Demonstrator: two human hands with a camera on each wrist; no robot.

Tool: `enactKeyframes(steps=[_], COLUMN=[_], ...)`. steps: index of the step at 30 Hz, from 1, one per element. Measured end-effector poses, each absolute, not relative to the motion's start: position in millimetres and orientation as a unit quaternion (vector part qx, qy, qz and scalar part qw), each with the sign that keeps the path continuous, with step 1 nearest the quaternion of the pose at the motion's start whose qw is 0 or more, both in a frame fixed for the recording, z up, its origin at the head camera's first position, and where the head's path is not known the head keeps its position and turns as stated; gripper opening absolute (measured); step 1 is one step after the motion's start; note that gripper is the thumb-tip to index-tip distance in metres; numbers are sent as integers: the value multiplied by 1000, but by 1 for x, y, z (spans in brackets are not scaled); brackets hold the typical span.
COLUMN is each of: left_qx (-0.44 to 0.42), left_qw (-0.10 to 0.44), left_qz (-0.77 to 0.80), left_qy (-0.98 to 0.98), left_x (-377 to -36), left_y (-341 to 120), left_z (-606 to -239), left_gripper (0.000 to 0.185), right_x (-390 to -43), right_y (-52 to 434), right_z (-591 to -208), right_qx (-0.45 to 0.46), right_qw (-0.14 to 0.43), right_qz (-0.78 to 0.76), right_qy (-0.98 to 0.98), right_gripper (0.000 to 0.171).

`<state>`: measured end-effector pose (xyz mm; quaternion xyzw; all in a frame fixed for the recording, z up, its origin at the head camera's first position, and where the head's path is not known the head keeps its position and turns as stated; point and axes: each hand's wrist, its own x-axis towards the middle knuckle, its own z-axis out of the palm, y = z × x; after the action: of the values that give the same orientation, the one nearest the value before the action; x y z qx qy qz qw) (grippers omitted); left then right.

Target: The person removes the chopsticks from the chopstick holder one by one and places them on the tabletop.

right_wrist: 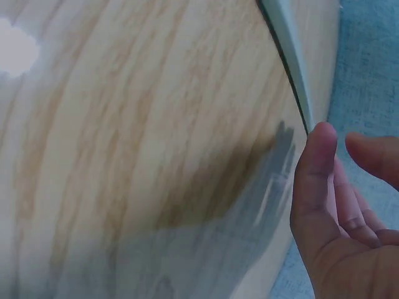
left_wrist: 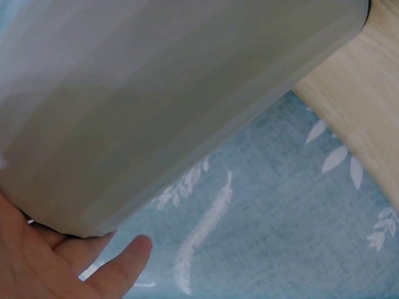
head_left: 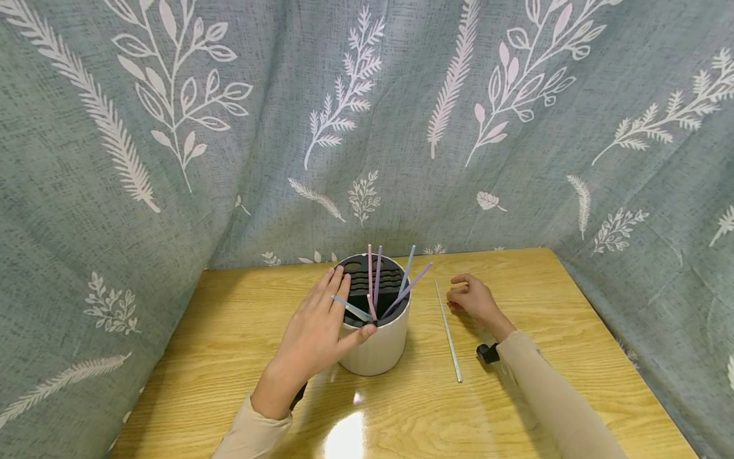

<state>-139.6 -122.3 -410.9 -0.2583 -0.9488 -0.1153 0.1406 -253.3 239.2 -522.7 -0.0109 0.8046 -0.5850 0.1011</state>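
A white round holder (head_left: 374, 350) with a black slotted top stands on the table, and several thin straws in pink, purple and blue poke up from it. My left hand (head_left: 312, 325) rests on the holder's left rim, fingers straight over the top and thumb at the front edge. In the left wrist view the holder's wall (left_wrist: 156, 93) fills much of the picture. A pale blue-green straw (head_left: 448, 331) lies on the table right of the holder. Beside its far end is my right hand (head_left: 474, 299), fingers loosely bent; the right wrist view shows thumb and forefinger (right_wrist: 315, 180) apart, holding nothing.
The wooden table (head_left: 229, 338) reaches back to a grey-green leaf-patterned cloth (head_left: 401, 115) that hangs behind and at both sides. Glare lies on the tabletop near the front. A black wrist device (head_left: 489, 353) sits at the right sleeve.
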Motion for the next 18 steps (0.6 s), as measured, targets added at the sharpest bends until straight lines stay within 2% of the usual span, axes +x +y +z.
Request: enactKeyframes(steps=[6, 18], left_qx=[-260, -255], left_qw=[140, 139], left_qz=[-118, -121], left_qy=[-948, -949], left_x=[-139, -140], left_y=[-122, -122], left_z=[-411, -412], left_gripper=[98, 99], right_x=[-242, -183], right_y=[238, 186], right_z=[-510, -434], right_qx=[-28, -185], right_qw=[61, -104], right_qz=[-579, -692], right_qy=[812, 690], right_gripper=[46, 36])
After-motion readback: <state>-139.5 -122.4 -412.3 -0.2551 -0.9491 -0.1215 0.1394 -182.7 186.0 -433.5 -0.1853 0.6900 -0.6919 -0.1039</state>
